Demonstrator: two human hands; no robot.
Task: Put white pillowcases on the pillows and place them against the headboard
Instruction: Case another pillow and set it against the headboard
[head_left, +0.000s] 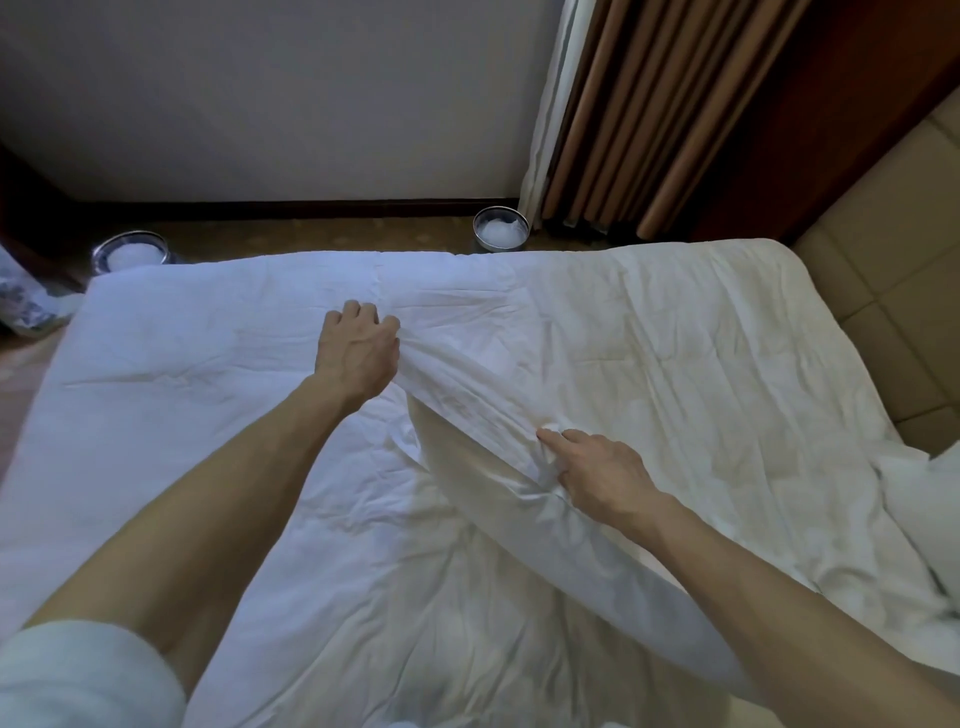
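Observation:
A white pillowcase (467, 410) lies bunched across the middle of the bed, over the white duvet (675, 364). My left hand (358, 353) grips its far gathered end in a fist. My right hand (597, 473) pinches the cloth lower down, near its fold, fingers curled into the fabric. A white pillow (924, 499) shows partly at the right edge of the bed. The padded beige headboard (883, 270) stands along the right side.
Two metal bins lined with white bags stand on the floor beyond the bed, one at the left (132, 252), one near the curtain (501, 228). Brown curtains (649, 114) hang at the back right. A patterned cloth (26, 301) lies at the left edge.

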